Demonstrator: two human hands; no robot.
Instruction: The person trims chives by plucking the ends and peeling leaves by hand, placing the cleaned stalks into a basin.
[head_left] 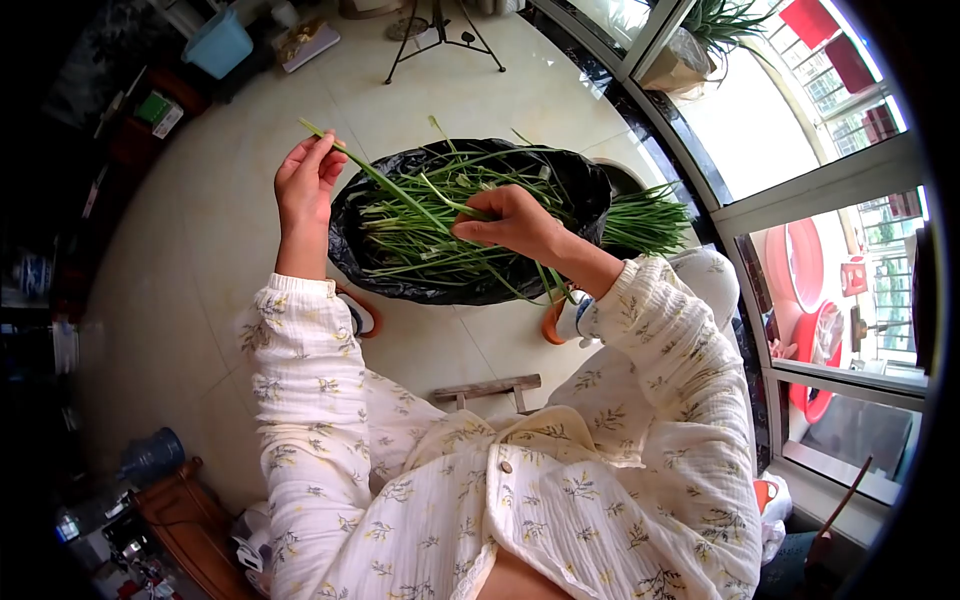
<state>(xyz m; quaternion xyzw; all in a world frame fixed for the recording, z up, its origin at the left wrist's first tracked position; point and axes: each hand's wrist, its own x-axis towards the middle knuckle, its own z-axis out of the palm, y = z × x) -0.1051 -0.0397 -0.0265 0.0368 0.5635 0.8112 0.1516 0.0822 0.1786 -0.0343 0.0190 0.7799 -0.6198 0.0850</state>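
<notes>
My left hand point(309, 180) pinches one end of a long green leaf point(375, 176), which looks like a Chinese chive, left of the black plastic bag point(345, 225). The leaf slants down to the right over the bag. Above the bag's right half, my right hand point(512, 222) is closed around green stalks point(445, 196) whose pale ends stick out to the left. Inside the open bag lies a loose heap of chives point(405, 235). Another bunch of chives point(645, 220) lies at the bag's right side, its leaf ends pointing right.
A low wooden stool point(487, 388) shows between my legs. My feet in orange slippers point(553, 322) flank the bag's near side. A black metal stand point(440, 40) is at the back. To the right runs a glass door frame point(820, 185), with red basins point(818, 340) behind it.
</notes>
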